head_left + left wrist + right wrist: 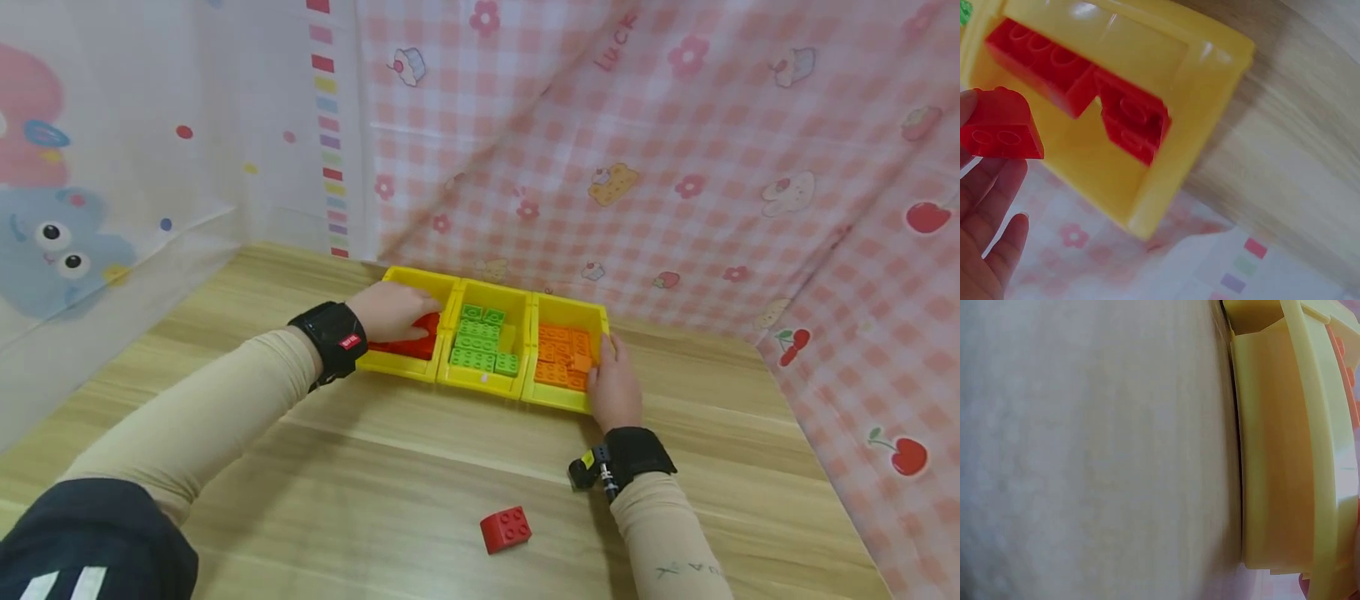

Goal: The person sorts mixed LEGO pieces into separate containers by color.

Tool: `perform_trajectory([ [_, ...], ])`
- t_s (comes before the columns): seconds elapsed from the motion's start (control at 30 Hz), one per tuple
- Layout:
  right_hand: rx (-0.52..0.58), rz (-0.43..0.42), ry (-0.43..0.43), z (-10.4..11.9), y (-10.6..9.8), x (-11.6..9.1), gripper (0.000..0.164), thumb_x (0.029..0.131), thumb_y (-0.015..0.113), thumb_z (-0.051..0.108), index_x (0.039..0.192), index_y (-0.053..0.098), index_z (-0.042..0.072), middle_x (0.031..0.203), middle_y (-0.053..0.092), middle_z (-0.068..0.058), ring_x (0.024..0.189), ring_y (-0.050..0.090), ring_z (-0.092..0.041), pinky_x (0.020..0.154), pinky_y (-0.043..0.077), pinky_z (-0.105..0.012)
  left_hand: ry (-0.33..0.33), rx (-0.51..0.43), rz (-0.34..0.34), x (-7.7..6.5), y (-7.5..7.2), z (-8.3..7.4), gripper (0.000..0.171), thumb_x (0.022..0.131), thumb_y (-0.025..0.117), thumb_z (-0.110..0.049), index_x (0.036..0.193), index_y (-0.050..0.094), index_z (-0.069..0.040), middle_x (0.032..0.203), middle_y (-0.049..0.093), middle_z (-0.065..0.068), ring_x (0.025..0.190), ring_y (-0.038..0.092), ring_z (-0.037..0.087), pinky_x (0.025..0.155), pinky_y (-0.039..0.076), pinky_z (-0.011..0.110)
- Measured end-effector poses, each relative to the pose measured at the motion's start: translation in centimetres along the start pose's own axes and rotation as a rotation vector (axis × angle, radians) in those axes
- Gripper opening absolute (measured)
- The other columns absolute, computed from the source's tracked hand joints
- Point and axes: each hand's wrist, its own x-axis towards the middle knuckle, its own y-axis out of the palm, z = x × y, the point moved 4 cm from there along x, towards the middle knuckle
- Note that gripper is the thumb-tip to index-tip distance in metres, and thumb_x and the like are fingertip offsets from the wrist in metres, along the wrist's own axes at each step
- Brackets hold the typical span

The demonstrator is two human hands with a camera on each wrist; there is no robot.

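Observation:
My left hand (396,312) reaches into the left yellow bin (397,365). In the left wrist view its thumb and fingers pinch a red toy brick (1004,122) with a rounded side. Other red bricks (1044,65) lie in that bin along its wall. My right hand (617,387) holds the outer side of the right yellow bin (555,398), which has orange bricks (557,354) in it. Only the edge of that hand shows in the right wrist view, beside the bin's wall (1282,456).
Between the two bins stands a middle yellow bin (480,382) with green bricks (477,340). A single red brick (506,530) lies on the wooden table (375,500) nearer to me. Patterned cloth (637,150) hangs close behind the bins.

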Motion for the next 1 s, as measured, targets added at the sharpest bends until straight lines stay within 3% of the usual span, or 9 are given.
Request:
perform_trajectory([
  [0.17, 0.018, 0.005, 0.007, 0.2, 0.1, -0.1, 0.057, 0.094, 0.047, 0.008, 0.147, 0.025, 0.003, 0.149, 0.023, -0.016, 0.124, 0.04, -0.036, 0.099, 0.033, -0.049, -0.055, -0.004, 0.029, 0.8, 1.1, 0.3, 0.032, 0.083, 0.071, -0.021, 0.109, 0.063, -0.004, 0.098, 0.065, 0.01, 0.086, 0.061, 0.024, 0.081, 0.048, 0.039],
  [0.4, 0.014, 0.022, 0.016, 0.0, -0.1, -0.1, 0.057, 0.095, 0.046, 0.008, 0.147, 0.023, 0.003, 0.15, 0.021, -0.017, 0.125, 0.04, -0.036, 0.099, 0.033, -0.049, -0.163, -0.084, 0.108, 1.4, 1.9, 0.3, 0.05, 0.087, 0.067, -0.021, 0.13, 0.051, -0.002, 0.119, 0.06, 0.016, 0.106, 0.057, 0.029, 0.092, 0.043, 0.041],
  [0.5, 0.01, 0.017, 0.02, -0.1, 0.0, 0.0, 0.057, 0.095, 0.047, 0.008, 0.147, 0.024, 0.003, 0.15, 0.021, -0.017, 0.126, 0.039, -0.036, 0.1, 0.033, -0.049, -0.183, -0.112, 0.111, 1.5, 2.4, 0.5, 0.054, 0.088, 0.065, -0.019, 0.135, 0.046, -0.002, 0.124, 0.057, 0.018, 0.11, 0.055, 0.03, 0.093, 0.042, 0.042],
  [0.7, 0.008, 0.019, 0.027, -0.1, 0.1, 0.0, 0.057, 0.096, 0.046, 0.009, 0.147, 0.023, 0.004, 0.15, 0.021, -0.016, 0.123, 0.042, -0.037, 0.098, 0.035, -0.049, -0.226, -0.178, 0.123, 1.5, 3.7, 1.0, 0.059, 0.088, 0.059, -0.018, 0.14, 0.037, -0.003, 0.113, 0.061, 0.018, 0.088, 0.058, 0.025, 0.08, 0.047, 0.039],
  [0.83, 0.007, 0.019, 0.026, -0.1, 0.0, 0.0, 0.056, 0.096, 0.046, 0.009, 0.147, 0.024, 0.004, 0.15, 0.021, -0.017, 0.122, 0.043, -0.037, 0.097, 0.036, -0.049, -0.254, -0.233, 0.159, 1.4, 4.0, 1.1, 0.06, 0.09, 0.056, -0.019, 0.143, 0.032, -0.005, 0.098, 0.062, 0.012, 0.075, 0.052, 0.022, 0.068, 0.042, 0.033],
  [0.9, 0.008, 0.024, 0.029, 0.0, 0.0, 0.0, 0.056, 0.096, 0.046, 0.009, 0.147, 0.024, 0.004, 0.15, 0.021, -0.017, 0.123, 0.042, -0.037, 0.097, 0.035, -0.049, -0.261, -0.251, 0.17, 1.3, 3.9, 1.1, 0.06, 0.091, 0.055, -0.02, 0.144, 0.031, -0.005, 0.097, 0.062, 0.012, 0.073, 0.052, 0.022, 0.067, 0.041, 0.033],
  [1.0, 0.012, 0.026, 0.031, 0.0, -0.1, -0.1, 0.056, 0.096, 0.046, 0.009, 0.147, 0.024, 0.004, 0.15, 0.021, -0.016, 0.123, 0.041, -0.037, 0.098, 0.035, -0.049, -0.261, -0.274, 0.163, 1.2, 3.5, 0.9, 0.058, 0.091, 0.055, -0.019, 0.143, 0.033, -0.003, 0.108, 0.062, 0.015, 0.079, 0.054, 0.022, 0.077, 0.045, 0.035],
])
